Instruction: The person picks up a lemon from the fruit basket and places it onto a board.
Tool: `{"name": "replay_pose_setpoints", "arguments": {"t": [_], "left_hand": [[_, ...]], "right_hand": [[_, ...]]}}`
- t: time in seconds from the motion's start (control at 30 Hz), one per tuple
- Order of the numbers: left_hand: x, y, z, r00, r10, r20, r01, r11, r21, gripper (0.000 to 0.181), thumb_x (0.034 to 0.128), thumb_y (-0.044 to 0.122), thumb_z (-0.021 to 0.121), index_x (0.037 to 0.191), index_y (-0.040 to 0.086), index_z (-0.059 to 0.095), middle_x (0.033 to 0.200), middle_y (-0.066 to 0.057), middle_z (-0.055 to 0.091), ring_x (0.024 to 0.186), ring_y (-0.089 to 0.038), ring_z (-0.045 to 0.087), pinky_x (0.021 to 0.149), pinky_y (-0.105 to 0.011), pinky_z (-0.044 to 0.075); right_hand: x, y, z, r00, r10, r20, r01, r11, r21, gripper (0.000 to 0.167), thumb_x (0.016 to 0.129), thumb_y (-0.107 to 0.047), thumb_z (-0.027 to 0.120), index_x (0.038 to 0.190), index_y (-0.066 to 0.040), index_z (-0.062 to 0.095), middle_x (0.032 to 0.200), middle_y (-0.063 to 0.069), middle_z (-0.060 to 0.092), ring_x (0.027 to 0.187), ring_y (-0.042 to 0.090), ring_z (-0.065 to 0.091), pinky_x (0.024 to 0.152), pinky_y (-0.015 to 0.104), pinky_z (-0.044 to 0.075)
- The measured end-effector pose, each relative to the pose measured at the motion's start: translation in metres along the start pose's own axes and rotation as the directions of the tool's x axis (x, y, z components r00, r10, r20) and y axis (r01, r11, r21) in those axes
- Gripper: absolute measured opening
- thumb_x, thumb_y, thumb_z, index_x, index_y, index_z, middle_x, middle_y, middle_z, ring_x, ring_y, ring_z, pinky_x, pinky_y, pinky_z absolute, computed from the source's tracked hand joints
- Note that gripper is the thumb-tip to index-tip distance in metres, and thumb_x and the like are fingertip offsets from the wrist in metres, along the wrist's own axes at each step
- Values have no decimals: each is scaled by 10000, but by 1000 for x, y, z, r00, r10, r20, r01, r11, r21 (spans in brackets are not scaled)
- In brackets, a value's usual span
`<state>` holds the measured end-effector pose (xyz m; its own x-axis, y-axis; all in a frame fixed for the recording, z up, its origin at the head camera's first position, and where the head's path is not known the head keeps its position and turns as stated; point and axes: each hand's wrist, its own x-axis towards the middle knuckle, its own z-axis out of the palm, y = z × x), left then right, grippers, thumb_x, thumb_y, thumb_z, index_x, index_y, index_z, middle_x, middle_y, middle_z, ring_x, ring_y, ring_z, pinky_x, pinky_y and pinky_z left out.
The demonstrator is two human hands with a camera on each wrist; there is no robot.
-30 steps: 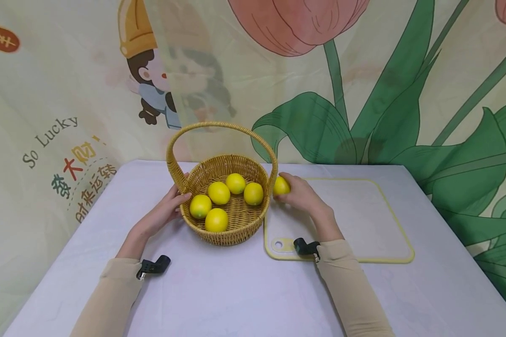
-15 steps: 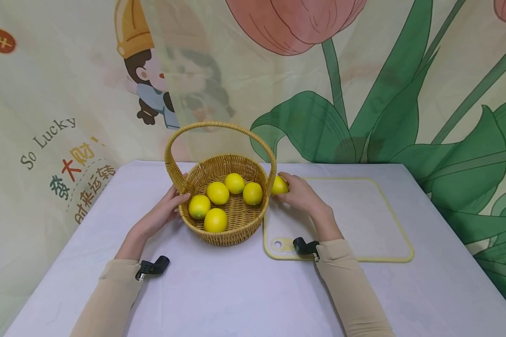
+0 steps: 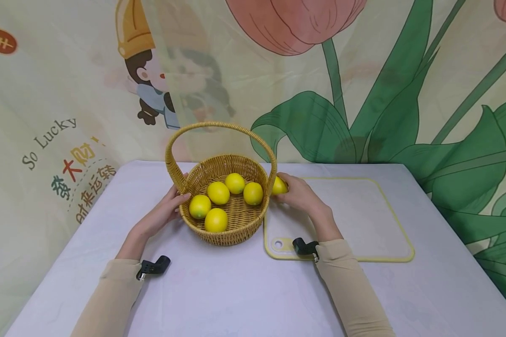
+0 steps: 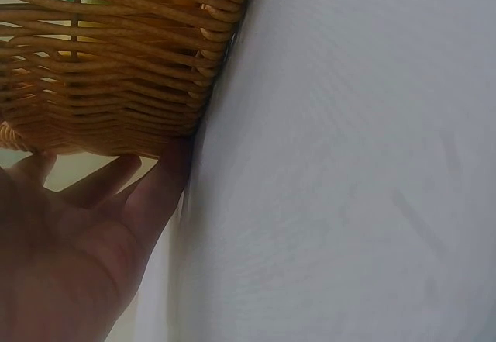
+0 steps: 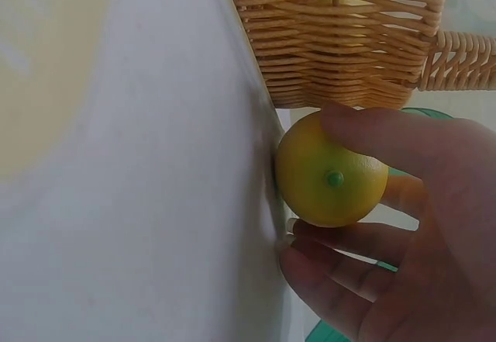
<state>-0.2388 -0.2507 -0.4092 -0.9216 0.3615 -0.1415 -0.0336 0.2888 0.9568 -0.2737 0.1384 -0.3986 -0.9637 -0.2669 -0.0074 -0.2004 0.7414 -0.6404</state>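
A wicker basket (image 3: 225,238) with a tall arched handle stands on the table, and several yellow lemons (image 3: 218,193) lie inside it. My left hand (image 3: 162,215) is at the basket's left side. Its thumb touches the rim below the handle's foot, while extended fingers rest against the woven wall, as the left wrist view shows. Beyond the basket's right side, my right hand (image 3: 300,194) holds another lemon (image 5: 329,175) between thumb and fingers. That lemon sits low, close beside the basket, with its green stem end showing in the right wrist view. The basket handle partly hides it in the head view.
A white cutting board (image 3: 346,220) with a yellow edge lies right of the basket, under the right forearm. A white cloth (image 3: 219,295) covers the table. Behind it hangs a printed curtain (image 3: 303,126) with tulips and cartoon figures.
The lemon in my right hand has shifted very slightly left, toward the basket. My left hand, the basket and the lemons inside it have kept their places.
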Motion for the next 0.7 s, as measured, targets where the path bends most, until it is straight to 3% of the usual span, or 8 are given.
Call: {"name": "replay_pose_setpoints", "arguments": {"t": [0.17, 0.37, 0.7], "left_hand": [[0, 0, 0, 1000, 0, 0, 0, 1000, 2, 727, 1044, 451, 442, 1583, 408, -43, 1691, -46, 27, 1509, -324, 221, 1141, -501, 343], [0, 0, 0, 1000, -3, -2, 3, 1000, -6, 736, 1040, 458, 449, 1585, 404, -44, 1692, -42, 21, 1517, -326, 208, 1155, -543, 313], [-1, 1, 0, 1000, -6, -7, 6, 1000, -4, 722, 1038, 461, 451, 1576, 435, -30, 1693, -40, 14, 1521, -329, 192, 1171, -570, 283]], "right_hand": [[0, 0, 1, 1000, 7, 7, -7, 1000, 2, 604, 864, -237, 705, 1429, -242, 489, 1130, 41, 636, 926, 243, 572, 761, 347, 497], [1, 0, 1, 1000, -17, -4, 17, 1000, -2, 703, 850, -260, 726, 1491, -271, 437, 1221, 57, 601, 1026, 246, 534, 872, 401, 474], [2, -3, 3, 998, -54, -19, 54, 998, -36, 513, 862, -327, 719, 1348, -280, 563, 1086, 42, 612, 958, 241, 535, 821, 383, 453]]}}
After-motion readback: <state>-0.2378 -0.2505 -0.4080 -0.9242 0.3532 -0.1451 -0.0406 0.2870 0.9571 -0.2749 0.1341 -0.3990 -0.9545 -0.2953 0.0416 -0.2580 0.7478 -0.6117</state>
